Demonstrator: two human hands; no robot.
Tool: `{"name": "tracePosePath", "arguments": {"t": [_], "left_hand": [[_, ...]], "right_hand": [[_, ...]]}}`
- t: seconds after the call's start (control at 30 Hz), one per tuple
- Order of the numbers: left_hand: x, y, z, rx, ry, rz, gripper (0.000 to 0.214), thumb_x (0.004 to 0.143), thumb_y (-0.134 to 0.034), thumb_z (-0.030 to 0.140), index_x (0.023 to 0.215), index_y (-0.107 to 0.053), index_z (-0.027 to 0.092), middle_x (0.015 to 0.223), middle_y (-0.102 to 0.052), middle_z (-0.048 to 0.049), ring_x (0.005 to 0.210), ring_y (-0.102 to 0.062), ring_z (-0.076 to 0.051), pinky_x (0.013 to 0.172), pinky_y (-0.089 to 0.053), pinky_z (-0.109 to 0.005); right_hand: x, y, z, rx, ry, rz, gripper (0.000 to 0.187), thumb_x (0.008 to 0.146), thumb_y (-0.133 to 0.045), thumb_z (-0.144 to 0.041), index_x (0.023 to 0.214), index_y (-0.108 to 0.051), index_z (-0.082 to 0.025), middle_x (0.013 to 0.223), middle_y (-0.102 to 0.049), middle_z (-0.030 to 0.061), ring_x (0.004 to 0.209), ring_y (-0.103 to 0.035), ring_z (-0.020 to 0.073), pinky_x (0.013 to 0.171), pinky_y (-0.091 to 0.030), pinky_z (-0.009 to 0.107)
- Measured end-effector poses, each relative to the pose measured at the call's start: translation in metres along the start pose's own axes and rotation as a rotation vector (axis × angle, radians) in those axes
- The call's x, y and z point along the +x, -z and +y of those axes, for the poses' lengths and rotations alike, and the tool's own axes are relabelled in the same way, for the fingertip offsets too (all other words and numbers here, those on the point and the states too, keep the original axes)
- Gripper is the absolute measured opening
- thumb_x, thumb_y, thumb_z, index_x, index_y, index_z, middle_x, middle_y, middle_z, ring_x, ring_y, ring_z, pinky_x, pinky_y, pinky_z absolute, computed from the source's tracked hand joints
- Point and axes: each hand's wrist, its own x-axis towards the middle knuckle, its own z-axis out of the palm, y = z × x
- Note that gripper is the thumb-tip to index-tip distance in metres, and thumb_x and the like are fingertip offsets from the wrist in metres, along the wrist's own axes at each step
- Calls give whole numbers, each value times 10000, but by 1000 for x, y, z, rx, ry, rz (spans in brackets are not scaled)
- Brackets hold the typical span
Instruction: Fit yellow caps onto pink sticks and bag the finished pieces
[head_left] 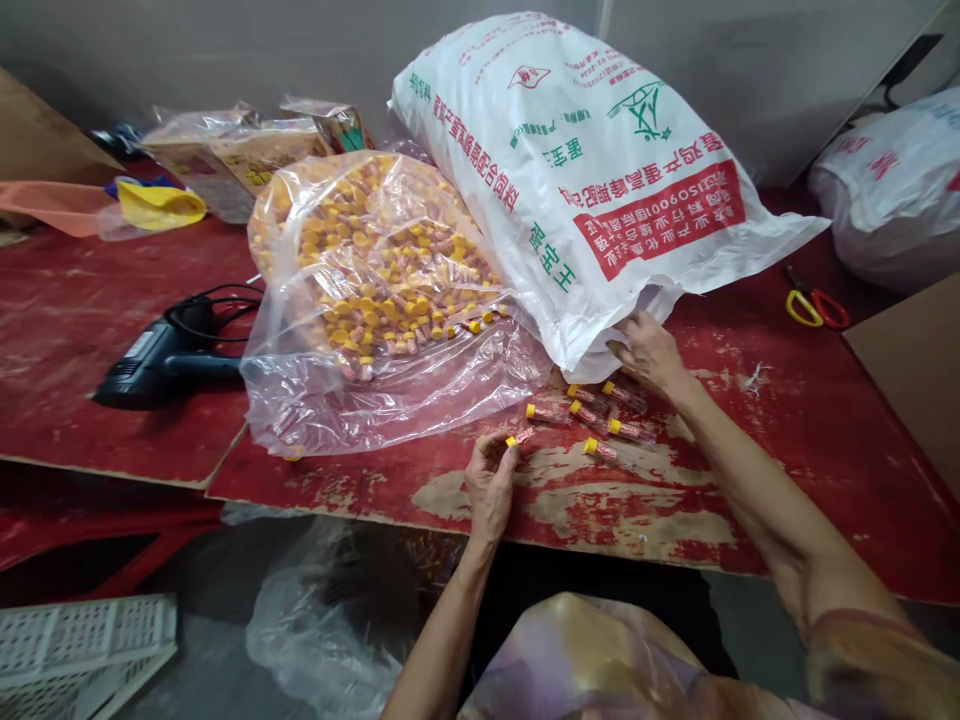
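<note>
1. Slantwise, the small red tube (pixel 523 436) lay almost level in the left hand's fingertips, its yellow cap pointing toward the person's left.
2. It was slim and speckled red, with a bright cap, and it was held just above the bench (pixel 817 470), close to the loose tubes (pixel 604 451).
3. The left hand (pixel 491 485) was nearly closed, its fingertips pinched together on the tube.
4. The right hand (pixel 651 355) was half open and seemed empty, its fingers at the edge of the white sack (pixel 585 190), which lay beside a clear bag (pixel 375 260) of tubes.
</note>
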Motion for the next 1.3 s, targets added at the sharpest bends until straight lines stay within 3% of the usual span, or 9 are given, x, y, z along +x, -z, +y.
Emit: {"name": "tracePosePath", "arguments": {"t": [0.13,0.27,0.37,0.53,0.67,0.83,0.93,1.13,1.3], "left_hand": [[-7,-3,3,-109,85,-70,280,722,-715,362,916,-634,178,841,-633,-16,702,-596,-108,695,-503,-243],[-25,-14,7,-157,168,-170,260,724,-725,330,930,-654,188,858,-639,-8,729,-598,-102,706,-491,-227],[-37,-21,11,-176,173,-217,259,735,-719,320,946,-652,186,883,-648,-14,776,-608,-113,733,-488,-229],[-46,-19,16,-164,164,-160,272,714,-735,321,924,-649,173,847,-646,-12,715,-597,-99,711,-486,-224],[-49,-17,17,-199,171,-147,253,704,-746,297,901,-654,167,820,-641,-7,703,-590,-93,695,-482,-212],[-52,-20,16,-310,249,-158,262,689,-758,301,886,-646,170,802,-635,3,704,-597,-98,683,-490,-216],[-54,-23,17,-363,288,-159,282,662,-776,290,879,-642,169,827,-621,8,679,-587,-88,647,-491,-209],[-64,-32,19,-400,306,-113,301,625,-795,256,866,-637,171,819,-623,13,679,-588,-85,678,-484,-211],[-74,-34,18,-355,318,-126,207,691,-743,285,848,-694,160,838,-680,-22,757,-612,-119,746,-474,-225]], "right_hand": [[-69,26,-20,372,159,-18,342,936,-441,-386,1163,-607,-193,1039,-619,93,878,-594,208,769,-467,305],[-127,24,-54,576,312,-136,313,946,-449,-367,1168,-615,-221,1010,-639,76,898,-600,186,784,-475,291],[-144,11,-72,568,343,-97,315,947,-453,-333,1193,-601,-203,960,-635,82,856,-592,182,740,-475,290],[-147,3,-83,525,337,-23,307,933,-475,-297,1183,-605,-176,993,-641,107,878,-583,200,741,-470,313],[-147,14,-84,601,189,20,229,878,-572,-341,1040,-662,-208,931,-672,76,875,-571,220,823,-448,391],[-151,24,-84,1287,-285,120,273,800,-659,-411,985,-577,-228,896,-626,16,771,-606,158,693,-517,315],[-158,20,-91,1518,-405,144,376,710,-748,-376,975,-515,-245,893,-608,-8,755,-629,151,692,-540,310],[-173,5,-115,1430,-299,35,259,750,-709,-357,914,-560,-222,919,-643,31,856,-629,179,769,-523,316],[-176,2,-120,948,-31,4,147,872,-559,-307,980,-585,-210,946,-635,47,878,-613,182,776,-505,311]]}}
